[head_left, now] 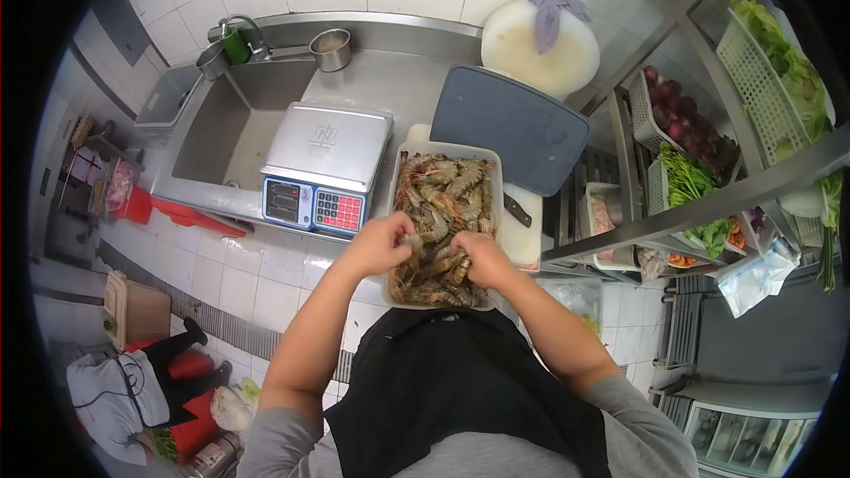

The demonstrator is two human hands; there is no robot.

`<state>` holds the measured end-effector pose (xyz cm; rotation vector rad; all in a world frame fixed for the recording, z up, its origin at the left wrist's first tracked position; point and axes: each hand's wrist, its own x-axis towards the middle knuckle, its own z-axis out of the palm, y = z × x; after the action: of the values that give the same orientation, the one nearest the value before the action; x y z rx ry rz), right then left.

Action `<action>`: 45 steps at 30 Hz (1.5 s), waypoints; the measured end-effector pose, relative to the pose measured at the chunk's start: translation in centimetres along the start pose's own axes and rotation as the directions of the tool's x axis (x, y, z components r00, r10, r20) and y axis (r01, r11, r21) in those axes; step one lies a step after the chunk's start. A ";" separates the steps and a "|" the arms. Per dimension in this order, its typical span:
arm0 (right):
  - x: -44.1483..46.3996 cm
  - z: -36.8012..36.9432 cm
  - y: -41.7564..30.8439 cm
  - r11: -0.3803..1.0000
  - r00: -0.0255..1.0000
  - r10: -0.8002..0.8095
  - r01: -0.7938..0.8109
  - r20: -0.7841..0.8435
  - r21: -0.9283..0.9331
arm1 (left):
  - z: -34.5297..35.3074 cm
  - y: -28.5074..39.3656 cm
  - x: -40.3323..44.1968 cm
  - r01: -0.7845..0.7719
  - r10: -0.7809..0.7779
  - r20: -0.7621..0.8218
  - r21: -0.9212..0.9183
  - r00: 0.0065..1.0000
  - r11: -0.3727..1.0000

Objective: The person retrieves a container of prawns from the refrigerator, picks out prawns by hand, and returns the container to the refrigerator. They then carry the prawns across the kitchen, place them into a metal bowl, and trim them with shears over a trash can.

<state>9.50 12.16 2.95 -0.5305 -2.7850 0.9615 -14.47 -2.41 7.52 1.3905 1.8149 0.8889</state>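
Observation:
A pale plastic tub (498,212) full of raw, shell-on shrimp (447,190) stands at the counter's front edge. My left hand (382,244) is over the tub's left side, its fingers closed on a shrimp. At the right side of the tub, my right hand (482,258) has its fingers pressed together on a shrimp among the others. Left of the tub sits a digital scale (326,146) with a bare steel top. A knife (517,210) lies on a white board (522,243) just right of the tub.
A steel sink (248,124) is at the left, with a metal bowl (330,51) behind the scale. A dark board (509,128) and a round white board (531,53) stand behind right. Vegetable shelves (691,204) flank the right. A co-worker (124,394) is at lower left.

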 end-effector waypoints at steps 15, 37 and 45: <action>-3.2 -1.5 0.3 0.491 0.936 0.351 -0.211 0.030 0.845 | 3.5 -2.8 1.7 0.018 -0.140 -0.228 -0.465 0.964 0.885; -3.3 0.6 0.7 0.620 0.938 0.337 -0.162 -0.074 0.767 | 6.6 -2.8 -0.3 -0.019 -0.066 -0.127 -0.575 0.990 0.818; -3.5 0.7 1.5 0.564 0.921 0.381 -0.162 -0.081 0.810 | 6.4 -3.1 -0.2 -0.025 -0.080 -0.141 -0.616 0.987 0.788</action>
<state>12.96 11.58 1.37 -0.8506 -1.7665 1.8881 -10.72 -2.46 1.46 0.8822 1.4395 1.4543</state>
